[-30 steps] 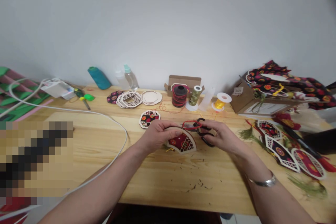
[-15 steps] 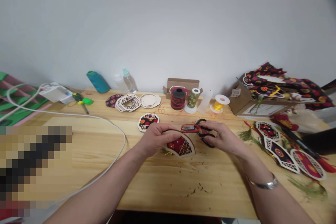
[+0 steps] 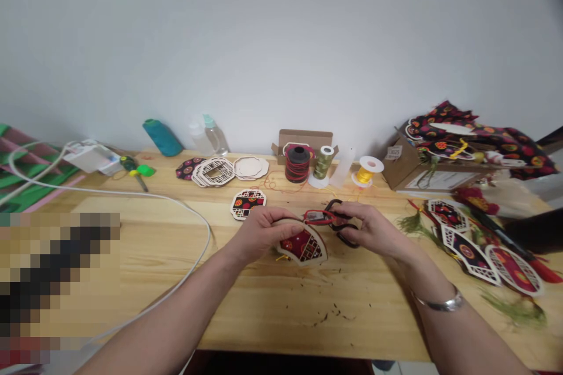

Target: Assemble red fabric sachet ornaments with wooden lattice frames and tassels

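Note:
My left hand [image 3: 268, 235] pinches a fan-shaped ornament [image 3: 303, 244] with a pale lattice frame and dark red patterned cloth. My right hand [image 3: 372, 229] has its fingers through the black handles of a pair of scissors [image 3: 344, 224]. The scissors' blades point left at a red cord loop [image 3: 317, 211] above the ornament's upper edge; whether they touch the cord I cannot tell. A bit of yellow thread [image 3: 282, 257] shows below my left fingers. Just behind my left hand lies an eight-lobed patterned ornament [image 3: 248, 204].
Behind stand a red-and-black thread spool [image 3: 297, 165], a green spool [image 3: 324, 164] and a yellow spool [image 3: 365, 174]. Lattice frames [image 3: 215, 171] lie at back left. Finished ornaments [image 3: 472, 255] and a cardboard box [image 3: 435, 179] are at right. A white cable [image 3: 193, 206] crosses the left. Dark scraps [image 3: 325, 316] litter the front.
Almost nothing differs. Both hands keep their hold on the ornament and the scissors, and the view has shifted very slightly.

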`<control>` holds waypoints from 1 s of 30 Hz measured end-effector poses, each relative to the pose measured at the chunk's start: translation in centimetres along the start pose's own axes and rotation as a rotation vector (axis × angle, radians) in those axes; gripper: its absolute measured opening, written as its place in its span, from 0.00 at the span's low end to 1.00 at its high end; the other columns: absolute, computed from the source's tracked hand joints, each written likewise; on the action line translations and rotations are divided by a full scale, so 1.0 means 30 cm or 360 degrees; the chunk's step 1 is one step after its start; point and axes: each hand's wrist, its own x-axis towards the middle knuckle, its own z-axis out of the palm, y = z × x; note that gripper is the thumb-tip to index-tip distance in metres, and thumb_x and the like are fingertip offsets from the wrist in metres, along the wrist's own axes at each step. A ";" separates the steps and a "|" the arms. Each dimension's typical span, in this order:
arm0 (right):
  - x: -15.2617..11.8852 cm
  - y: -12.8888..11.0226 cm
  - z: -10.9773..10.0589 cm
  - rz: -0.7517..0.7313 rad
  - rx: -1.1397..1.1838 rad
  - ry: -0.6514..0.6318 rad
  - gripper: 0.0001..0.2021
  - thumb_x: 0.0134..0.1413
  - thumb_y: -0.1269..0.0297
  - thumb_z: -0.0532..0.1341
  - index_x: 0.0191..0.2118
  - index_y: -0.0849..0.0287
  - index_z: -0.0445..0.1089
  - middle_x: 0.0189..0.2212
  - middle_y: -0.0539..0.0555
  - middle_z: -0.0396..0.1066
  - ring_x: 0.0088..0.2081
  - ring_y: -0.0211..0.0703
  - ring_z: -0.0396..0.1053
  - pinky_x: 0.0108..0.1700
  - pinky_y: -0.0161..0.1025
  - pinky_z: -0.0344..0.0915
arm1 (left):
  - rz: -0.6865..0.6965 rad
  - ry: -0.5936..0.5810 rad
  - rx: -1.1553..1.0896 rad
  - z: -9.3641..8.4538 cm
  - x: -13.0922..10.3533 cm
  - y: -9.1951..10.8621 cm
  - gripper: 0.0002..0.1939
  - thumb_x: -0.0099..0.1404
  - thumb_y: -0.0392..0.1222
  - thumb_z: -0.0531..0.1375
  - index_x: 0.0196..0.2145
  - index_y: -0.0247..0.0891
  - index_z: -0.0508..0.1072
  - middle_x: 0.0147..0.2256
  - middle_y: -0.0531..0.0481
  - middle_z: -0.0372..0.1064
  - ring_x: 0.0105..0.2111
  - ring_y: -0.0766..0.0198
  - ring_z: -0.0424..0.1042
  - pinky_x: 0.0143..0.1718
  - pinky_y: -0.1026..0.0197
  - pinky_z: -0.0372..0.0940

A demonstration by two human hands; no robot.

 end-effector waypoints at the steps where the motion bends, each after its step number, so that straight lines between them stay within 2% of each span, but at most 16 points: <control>1: -0.001 0.004 -0.002 0.0008 0.0033 -0.0005 0.18 0.46 0.76 0.56 0.44 0.60 0.73 0.36 0.52 0.74 0.37 0.39 0.69 0.39 0.35 0.65 | -0.0002 -0.0008 -0.0035 0.000 0.000 -0.001 0.05 0.51 0.39 0.69 0.28 0.37 0.81 0.25 0.50 0.78 0.22 0.69 0.73 0.24 0.70 0.67; 5: -0.005 0.018 -0.017 0.0091 0.0174 -0.0030 0.19 0.46 0.77 0.56 0.45 0.59 0.73 0.38 0.53 0.74 0.37 0.39 0.71 0.36 0.33 0.66 | 0.0012 0.0002 -0.0135 -0.006 0.005 -0.013 0.06 0.52 0.40 0.69 0.30 0.38 0.81 0.26 0.50 0.78 0.23 0.69 0.73 0.24 0.70 0.68; 8: -0.005 0.023 -0.031 0.0135 0.0148 -0.0016 0.19 0.48 0.75 0.56 0.46 0.60 0.72 0.39 0.55 0.74 0.38 0.40 0.71 0.37 0.35 0.67 | 0.0035 0.0045 -0.0173 -0.011 0.013 -0.024 0.07 0.51 0.41 0.69 0.30 0.37 0.81 0.26 0.49 0.78 0.23 0.67 0.74 0.25 0.69 0.69; 12: 0.002 0.025 -0.040 0.0076 -0.0179 0.0036 0.19 0.48 0.74 0.58 0.47 0.59 0.73 0.40 0.56 0.74 0.40 0.43 0.71 0.43 0.40 0.66 | 0.0025 0.0142 -0.0179 -0.011 0.024 -0.031 0.10 0.51 0.43 0.69 0.31 0.36 0.81 0.28 0.47 0.79 0.26 0.64 0.77 0.28 0.66 0.71; 15: 0.007 0.030 -0.034 0.0101 -0.0376 0.0042 0.18 0.48 0.74 0.58 0.46 0.60 0.74 0.38 0.56 0.75 0.38 0.43 0.70 0.40 0.39 0.65 | 0.0060 0.0272 -0.0148 -0.010 0.029 -0.031 0.12 0.51 0.45 0.69 0.32 0.36 0.81 0.29 0.46 0.79 0.28 0.61 0.77 0.31 0.64 0.72; 21: 0.017 0.048 -0.003 0.0268 -0.0698 0.0105 0.16 0.46 0.73 0.60 0.44 0.59 0.74 0.38 0.56 0.76 0.36 0.45 0.72 0.37 0.39 0.65 | 0.0174 0.0492 -0.0025 -0.001 0.023 -0.015 0.11 0.51 0.47 0.69 0.30 0.37 0.81 0.28 0.47 0.79 0.26 0.62 0.76 0.27 0.66 0.71; 26: 0.015 0.048 0.004 0.0303 -0.0668 0.0273 0.16 0.49 0.71 0.59 0.46 0.60 0.74 0.43 0.58 0.76 0.41 0.48 0.72 0.42 0.42 0.66 | 0.0166 0.0514 0.0011 0.001 0.022 -0.017 0.10 0.52 0.46 0.68 0.31 0.38 0.81 0.28 0.48 0.79 0.26 0.63 0.76 0.28 0.66 0.70; 30: 0.015 0.048 0.003 0.0349 -0.0505 0.0298 0.15 0.50 0.70 0.59 0.44 0.59 0.74 0.40 0.56 0.76 0.40 0.46 0.73 0.41 0.40 0.67 | 0.0099 0.0466 -0.0114 -0.008 0.032 -0.036 0.11 0.52 0.46 0.68 0.32 0.36 0.81 0.28 0.47 0.79 0.26 0.64 0.76 0.28 0.66 0.70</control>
